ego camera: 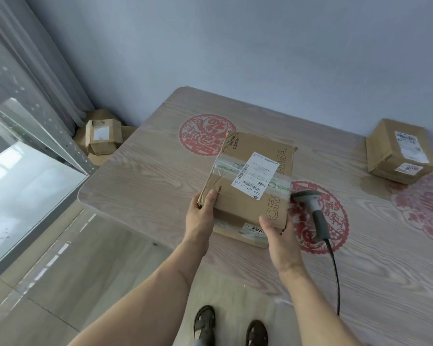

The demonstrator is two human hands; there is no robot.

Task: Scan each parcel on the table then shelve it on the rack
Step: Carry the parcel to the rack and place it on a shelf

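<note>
A flat brown cardboard parcel (250, 181) with a white barcode label and clear tape is held over the wooden table (140, 181), near its front left part. My left hand (201, 216) grips the parcel's near left corner, thumb on top. My right hand (280, 236) grips its near right corner. A second flat parcel (245, 233) lies on the table under it, only its near edge showing. A grey handheld scanner (313, 213) lies on the table just right of the held parcel, its black cable (335, 270) trailing off the front edge.
A smaller cube-shaped parcel (400, 151) sits at the table's far right. The metal rack (35, 136) stands at the left. Opened cardboard boxes (103, 138) lie on the floor in the corner behind the rack. My sandalled feet (230, 325) stand at the table's front edge.
</note>
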